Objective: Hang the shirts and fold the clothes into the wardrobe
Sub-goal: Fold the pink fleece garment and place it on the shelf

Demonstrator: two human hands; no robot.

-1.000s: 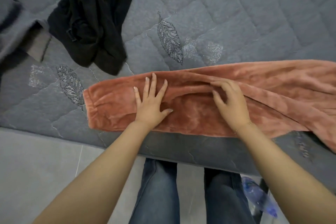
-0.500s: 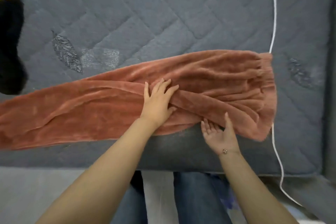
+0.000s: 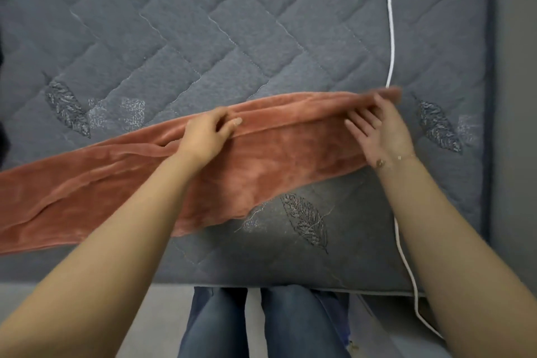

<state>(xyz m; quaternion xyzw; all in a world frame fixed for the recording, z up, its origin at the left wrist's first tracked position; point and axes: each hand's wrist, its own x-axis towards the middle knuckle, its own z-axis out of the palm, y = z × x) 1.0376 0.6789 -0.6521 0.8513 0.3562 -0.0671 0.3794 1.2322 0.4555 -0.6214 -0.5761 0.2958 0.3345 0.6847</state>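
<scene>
Both hands are set on the long rust-orange plush garment (image 3: pixel 261 166) on the grey quilted bed (image 3: pixel 203 38): left hand (image 3: pixel 207 136) pinching mid-fold, right hand (image 3: pixel 380 131) flat-fingered at the end; length trails leftward.

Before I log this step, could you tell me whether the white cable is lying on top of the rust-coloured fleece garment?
No, the white cable runs down the grey quilted mattress and passes behind the rust-coloured fleece garment.
</scene>
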